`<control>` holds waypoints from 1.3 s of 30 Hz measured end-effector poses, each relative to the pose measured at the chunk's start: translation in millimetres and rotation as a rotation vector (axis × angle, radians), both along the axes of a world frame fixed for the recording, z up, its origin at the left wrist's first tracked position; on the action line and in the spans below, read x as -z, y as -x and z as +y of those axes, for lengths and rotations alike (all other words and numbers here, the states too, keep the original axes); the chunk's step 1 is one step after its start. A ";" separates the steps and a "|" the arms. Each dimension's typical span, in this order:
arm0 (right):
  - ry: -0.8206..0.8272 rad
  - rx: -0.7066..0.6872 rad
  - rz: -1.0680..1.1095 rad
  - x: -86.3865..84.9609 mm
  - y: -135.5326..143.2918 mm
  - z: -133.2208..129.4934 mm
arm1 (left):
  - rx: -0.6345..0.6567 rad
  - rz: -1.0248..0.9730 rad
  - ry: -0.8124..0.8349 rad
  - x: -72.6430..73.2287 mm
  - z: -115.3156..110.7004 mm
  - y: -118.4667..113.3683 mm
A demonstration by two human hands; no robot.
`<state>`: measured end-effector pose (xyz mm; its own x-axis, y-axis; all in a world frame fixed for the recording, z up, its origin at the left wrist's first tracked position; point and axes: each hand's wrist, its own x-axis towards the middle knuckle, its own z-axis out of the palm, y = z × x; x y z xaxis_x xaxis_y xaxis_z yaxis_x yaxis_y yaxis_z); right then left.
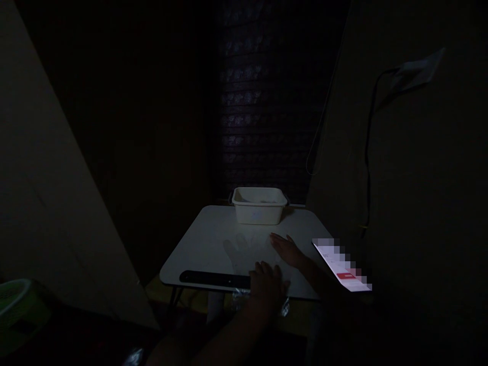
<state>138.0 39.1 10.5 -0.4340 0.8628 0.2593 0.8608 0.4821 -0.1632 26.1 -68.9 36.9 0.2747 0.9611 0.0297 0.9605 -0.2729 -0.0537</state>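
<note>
My left hand reaches over the front edge of a white table, its fingers stretched forward and slightly apart. Crinkled clear plastic shows on both sides of that wrist at the edge. Beyond and to the right, my right hand is held low over the tabletop, or on it, with straight fingers. A faint hand-shaped outline, apparently a thin clear plastic glove, lies flat left of my right hand. Neither hand visibly grips anything, though dim light hides detail.
A white plastic tub with dark handles stands at the table's back. A dark strip runs along the front edge. Right of the table, a lit screen glows. A cable hangs from a wall socket; a green basket is at lower left.
</note>
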 end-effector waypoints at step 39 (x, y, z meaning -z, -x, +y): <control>0.129 0.005 -0.039 -25.0 -36.6 -83.6 | 0.122 0.140 0.027 -4.3 -21.9 64.4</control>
<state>174.6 -44.5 35.5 -0.4370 0.8902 0.1289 0.8701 0.4547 -0.1904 -38.3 -90.8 41.2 0.3888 0.9203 -0.0425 0.9039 -0.3900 -0.1755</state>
